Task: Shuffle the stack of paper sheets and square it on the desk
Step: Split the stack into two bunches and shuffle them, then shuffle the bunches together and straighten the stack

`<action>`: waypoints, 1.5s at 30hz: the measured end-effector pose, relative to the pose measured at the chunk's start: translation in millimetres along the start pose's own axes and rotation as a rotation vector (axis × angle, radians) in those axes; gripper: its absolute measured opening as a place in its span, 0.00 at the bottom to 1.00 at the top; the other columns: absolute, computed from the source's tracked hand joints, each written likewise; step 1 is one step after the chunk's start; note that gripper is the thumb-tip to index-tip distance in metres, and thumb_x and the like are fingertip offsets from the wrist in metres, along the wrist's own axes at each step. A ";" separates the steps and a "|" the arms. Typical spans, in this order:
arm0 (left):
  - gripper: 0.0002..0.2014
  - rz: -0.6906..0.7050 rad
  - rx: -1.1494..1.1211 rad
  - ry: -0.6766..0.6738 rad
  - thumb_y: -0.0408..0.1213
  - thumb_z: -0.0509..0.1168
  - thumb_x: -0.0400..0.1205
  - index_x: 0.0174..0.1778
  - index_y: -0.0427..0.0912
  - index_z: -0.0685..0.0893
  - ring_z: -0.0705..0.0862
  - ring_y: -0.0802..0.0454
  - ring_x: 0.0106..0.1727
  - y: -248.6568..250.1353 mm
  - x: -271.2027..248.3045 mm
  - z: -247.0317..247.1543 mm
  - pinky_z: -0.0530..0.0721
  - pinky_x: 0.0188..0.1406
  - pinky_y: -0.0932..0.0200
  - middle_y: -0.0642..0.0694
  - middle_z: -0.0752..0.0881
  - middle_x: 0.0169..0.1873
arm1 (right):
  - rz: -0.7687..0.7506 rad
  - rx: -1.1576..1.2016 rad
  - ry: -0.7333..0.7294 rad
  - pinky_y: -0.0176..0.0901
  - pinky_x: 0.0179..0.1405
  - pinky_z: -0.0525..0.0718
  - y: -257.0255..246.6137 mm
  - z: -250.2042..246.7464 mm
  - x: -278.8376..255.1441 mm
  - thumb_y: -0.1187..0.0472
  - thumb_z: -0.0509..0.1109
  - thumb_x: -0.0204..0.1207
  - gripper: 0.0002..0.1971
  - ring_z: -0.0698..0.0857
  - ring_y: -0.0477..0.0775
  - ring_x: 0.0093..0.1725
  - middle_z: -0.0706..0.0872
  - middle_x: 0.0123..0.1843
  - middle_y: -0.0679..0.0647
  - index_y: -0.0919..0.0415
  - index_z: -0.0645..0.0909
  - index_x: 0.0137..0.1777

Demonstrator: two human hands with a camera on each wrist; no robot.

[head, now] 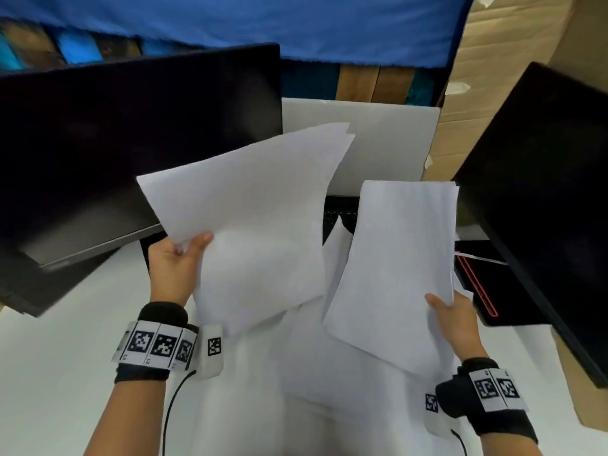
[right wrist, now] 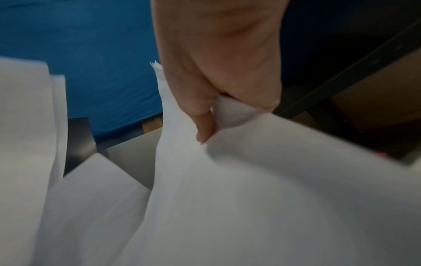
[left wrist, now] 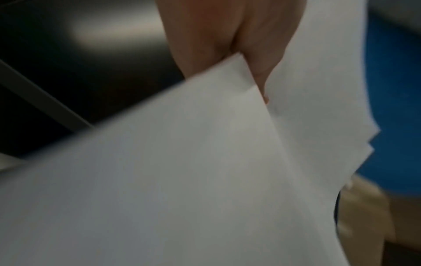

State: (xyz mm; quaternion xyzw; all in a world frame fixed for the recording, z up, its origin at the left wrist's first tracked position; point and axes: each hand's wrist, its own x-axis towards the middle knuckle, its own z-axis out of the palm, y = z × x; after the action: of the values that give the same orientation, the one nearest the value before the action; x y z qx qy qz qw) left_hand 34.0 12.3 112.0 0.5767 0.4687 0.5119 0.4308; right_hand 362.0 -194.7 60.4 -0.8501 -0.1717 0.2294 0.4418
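Observation:
The white paper is split into two lifted batches. My left hand (head: pixel 184 255) pinches the near left corner of one batch (head: pixel 250 218), thumb on top; that batch fans up and to the right. The left wrist view shows the same pinch (left wrist: pixel 239 59) on the sheets (left wrist: pixel 182 162). My right hand (head: pixel 450 314) grips the right edge of the other batch (head: pixel 401 264), thumb on top. The right wrist view shows the right hand's fingers (right wrist: pixel 205 124) curled into the paper (right wrist: pixel 250 189). More white sheets (head: pixel 309 340) lie on the desk beneath both batches.
A dark monitor (head: pixel 131 143) stands close at the left, another monitor (head: pixel 543 192) at the right. A keyboard (head: pixel 339 212) shows between the batches. A white board (head: pixel 378 139) leans behind. A black pad with a red line (head: pixel 477 284) lies at the right. The white desk (head: pixel 65 357) shows at the left.

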 end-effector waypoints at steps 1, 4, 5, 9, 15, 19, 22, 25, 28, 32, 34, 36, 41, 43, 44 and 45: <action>0.10 0.006 -0.026 -0.012 0.29 0.68 0.74 0.47 0.25 0.84 0.83 0.72 0.29 5.6 1.7 1.0 0.82 0.40 0.77 0.52 0.88 0.27 | -0.027 0.001 -0.017 0.51 0.58 0.76 -5.2 0.4 -0.3 0.65 0.65 0.77 0.18 0.81 0.67 0.59 0.83 0.62 0.70 0.73 0.77 0.64; 0.09 0.018 -0.057 -0.080 0.28 0.68 0.74 0.49 0.30 0.84 0.84 0.75 0.30 13.8 -1.1 19.9 0.81 0.38 0.80 0.60 0.89 0.31 | -0.097 0.098 -0.122 0.45 0.53 0.75 -25.9 2.7 -8.7 0.66 0.65 0.77 0.17 0.81 0.58 0.51 0.84 0.58 0.65 0.70 0.77 0.65; 0.11 0.011 -0.068 -0.107 0.28 0.68 0.75 0.52 0.31 0.84 0.85 0.74 0.32 13.6 -4.3 29.8 0.81 0.38 0.81 0.54 0.90 0.38 | -0.115 0.145 -0.173 0.43 0.49 0.77 -33.7 3.6 -14.3 0.65 0.65 0.77 0.17 0.82 0.55 0.48 0.84 0.56 0.62 0.68 0.77 0.65; 0.13 -0.105 -0.152 -0.190 0.31 0.65 0.77 0.57 0.34 0.82 0.87 0.55 0.42 10.9 -24.0 68.0 0.86 0.34 0.74 0.45 0.87 0.46 | -0.178 0.211 -0.330 0.33 0.35 0.80 -55.3 8.5 -31.1 0.59 0.65 0.78 0.09 0.85 0.43 0.42 0.89 0.44 0.48 0.57 0.82 0.55; 0.15 -0.117 -0.279 -0.287 0.31 0.56 0.82 0.64 0.44 0.77 0.87 0.71 0.45 12.1 -46.4 96.5 0.84 0.40 0.75 0.58 0.85 0.49 | -0.120 0.587 -0.414 0.38 0.49 0.84 -65.7 13.1 -37.0 0.40 0.51 0.78 0.25 0.86 0.45 0.47 0.87 0.46 0.46 0.55 0.80 0.58; 0.28 0.049 -0.264 -0.296 0.28 0.64 0.77 0.73 0.45 0.67 0.81 0.63 0.62 25.1 -48.5 95.7 0.83 0.58 0.69 0.52 0.80 0.64 | -0.278 0.505 -0.350 0.24 0.35 0.84 -67.4 11.2 -38.1 0.65 0.70 0.73 0.16 0.88 0.32 0.37 0.86 0.46 0.45 0.62 0.80 0.61; 0.23 0.002 -0.304 -0.320 0.35 0.73 0.68 0.59 0.47 0.78 0.86 0.64 0.49 33.7 -49.8 90.3 0.87 0.53 0.62 0.53 0.85 0.52 | -0.351 0.467 -0.305 0.21 0.31 0.82 -69.2 9.9 -36.0 0.70 0.73 0.69 0.11 0.87 0.29 0.34 0.86 0.43 0.44 0.58 0.83 0.50; 0.22 0.003 -0.350 -0.369 0.45 0.73 0.61 0.51 0.53 0.81 0.88 0.63 0.47 32.2 -52.4 86.2 0.87 0.46 0.66 0.54 0.88 0.46 | -0.357 0.478 -0.289 0.22 0.31 0.82 -66.3 12.9 -36.8 0.69 0.76 0.67 0.11 0.86 0.29 0.33 0.86 0.42 0.43 0.54 0.83 0.45; 0.21 0.021 -0.353 -0.430 0.49 0.73 0.60 0.49 0.54 0.82 0.88 0.62 0.46 29.5 -55.6 84.0 0.86 0.42 0.67 0.59 0.91 0.41 | -0.343 0.455 -0.296 0.23 0.33 0.83 -59.9 17.6 -37.3 0.68 0.76 0.66 0.12 0.87 0.33 0.36 0.87 0.41 0.43 0.48 0.82 0.41; 0.13 0.062 -0.327 -0.461 0.47 0.69 0.63 0.43 0.60 0.85 0.88 0.64 0.44 34.5 -61.5 85.1 0.86 0.41 0.68 0.64 0.91 0.39 | -0.322 0.460 -0.296 0.30 0.40 0.84 -59.1 17.7 -39.8 0.68 0.75 0.68 0.12 0.86 0.37 0.39 0.86 0.40 0.43 0.48 0.81 0.39; 0.12 0.043 -0.350 -0.448 0.46 0.69 0.63 0.41 0.63 0.87 0.88 0.63 0.44 34.0 -58.2 84.7 0.87 0.43 0.67 0.64 0.91 0.39 | -0.307 0.479 -0.293 0.31 0.42 0.85 -57.1 18.0 -37.1 0.67 0.74 0.69 0.11 0.87 0.35 0.37 0.87 0.40 0.42 0.48 0.82 0.40; 0.09 -0.025 -0.335 -0.442 0.44 0.70 0.66 0.41 0.58 0.87 0.88 0.58 0.45 22.8 -56.7 87.5 0.87 0.43 0.64 0.62 0.91 0.37 | -0.238 0.463 -0.304 0.36 0.47 0.86 -45.9 26.0 -34.8 0.66 0.75 0.69 0.09 0.88 0.39 0.40 0.89 0.44 0.46 0.55 0.84 0.48; 0.10 -0.314 0.037 -0.491 0.33 0.66 0.77 0.54 0.39 0.83 0.86 0.48 0.47 -46.4 -79.0 99.2 0.83 0.31 0.75 0.41 0.90 0.48 | -0.052 0.281 -0.337 0.45 0.53 0.81 0.9 55.6 -30.6 0.63 0.75 0.70 0.16 0.85 0.59 0.54 0.86 0.57 0.62 0.64 0.81 0.57; 0.14 -0.337 0.089 -0.432 0.34 0.65 0.78 0.56 0.29 0.81 0.88 0.52 0.40 -61.3 -81.5 89.6 0.82 0.26 0.76 0.35 0.87 0.49 | -0.080 0.233 -0.267 0.43 0.53 0.79 16.7 45.2 -25.2 0.62 0.73 0.71 0.13 0.84 0.63 0.58 0.86 0.55 0.61 0.60 0.82 0.55; 0.14 -0.338 0.084 -0.397 0.33 0.64 0.78 0.56 0.27 0.81 0.87 0.48 0.40 -63.0 -80.6 82.3 0.82 0.25 0.75 0.38 0.87 0.44 | -0.054 0.141 -0.176 0.44 0.55 0.77 29.5 36.0 -17.4 0.59 0.74 0.71 0.17 0.82 0.64 0.62 0.84 0.58 0.61 0.61 0.80 0.59; 0.14 -0.339 0.077 -0.356 0.33 0.63 0.79 0.56 0.25 0.80 0.86 0.45 0.42 -63.9 -78.5 74.4 0.82 0.26 0.71 0.42 0.86 0.39 | 0.024 0.001 -0.074 0.49 0.60 0.76 43.4 25.6 -10.1 0.54 0.74 0.70 0.25 0.78 0.65 0.67 0.80 0.65 0.63 0.61 0.76 0.66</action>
State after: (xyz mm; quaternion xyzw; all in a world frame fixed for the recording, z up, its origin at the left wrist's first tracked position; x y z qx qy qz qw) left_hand 98.7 -53.9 27.1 0.5872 0.4945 0.3043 0.5640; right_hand 343.7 -206.4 13.8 -0.8429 -0.1775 0.2663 0.4326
